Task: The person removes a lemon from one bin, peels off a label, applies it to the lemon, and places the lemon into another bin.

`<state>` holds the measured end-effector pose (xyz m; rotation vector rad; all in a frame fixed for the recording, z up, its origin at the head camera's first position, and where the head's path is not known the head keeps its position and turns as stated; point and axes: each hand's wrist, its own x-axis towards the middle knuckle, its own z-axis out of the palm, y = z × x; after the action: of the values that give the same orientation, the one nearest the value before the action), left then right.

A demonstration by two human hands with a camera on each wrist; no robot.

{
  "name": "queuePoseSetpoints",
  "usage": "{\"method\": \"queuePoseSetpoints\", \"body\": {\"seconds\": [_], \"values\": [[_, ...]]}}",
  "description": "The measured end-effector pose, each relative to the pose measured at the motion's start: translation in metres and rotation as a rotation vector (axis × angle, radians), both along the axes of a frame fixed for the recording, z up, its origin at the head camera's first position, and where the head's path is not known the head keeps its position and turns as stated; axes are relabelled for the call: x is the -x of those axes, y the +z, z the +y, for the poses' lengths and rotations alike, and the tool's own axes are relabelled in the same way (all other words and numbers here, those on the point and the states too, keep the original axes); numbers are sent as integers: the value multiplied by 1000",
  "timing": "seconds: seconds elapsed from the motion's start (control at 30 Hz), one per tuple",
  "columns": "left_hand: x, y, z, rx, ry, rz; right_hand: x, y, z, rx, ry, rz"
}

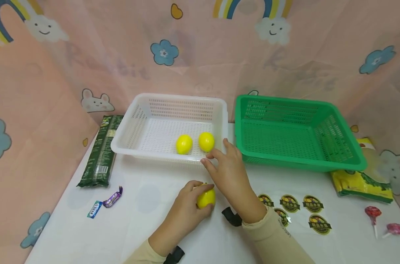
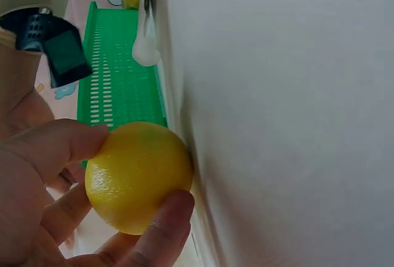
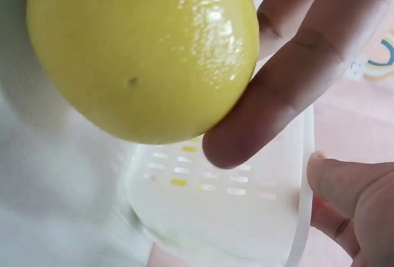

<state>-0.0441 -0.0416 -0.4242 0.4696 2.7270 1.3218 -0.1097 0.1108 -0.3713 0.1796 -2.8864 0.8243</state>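
Left hand (image 1: 188, 202): pinching yellow ball (image 1: 206, 198) | right hand (image 1: 229, 170): at white basket (image 1: 155, 154), grip can't tell

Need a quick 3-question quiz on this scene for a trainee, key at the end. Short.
1. Count: how many yellow fruits lie in the white basket?
2. Choose: what holds the third yellow fruit? A. left hand B. right hand C. both hands
3. True or false: the two lollipops lie at the left side of the table.

Key: 1. Two. 2. A. 3. False; they lie at the right side.
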Motion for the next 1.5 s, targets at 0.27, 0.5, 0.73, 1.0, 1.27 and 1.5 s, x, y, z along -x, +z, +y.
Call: {"method": "queuePoseSetpoints", "body": {"seconds": [0.27,0.5,0.73,1.0,1.27,1.5], "values": [[0,-2,2,129,20,75,-5,22,28,44,49,-130],[0,0,-3,230,22,117,-50,42,104,122,-74,-218],[2,1,-4,256,13,134,-86,3,160,46,-126,-470],[3,7,1,277,23,186,-95,-35,178,21,-137,-491],[-20,15,41,206,-57,454,-99,-48,176,28,-128,-436],[-13,3,104,393,-249,263,-95,-50,179,21,-113,-445]]}}
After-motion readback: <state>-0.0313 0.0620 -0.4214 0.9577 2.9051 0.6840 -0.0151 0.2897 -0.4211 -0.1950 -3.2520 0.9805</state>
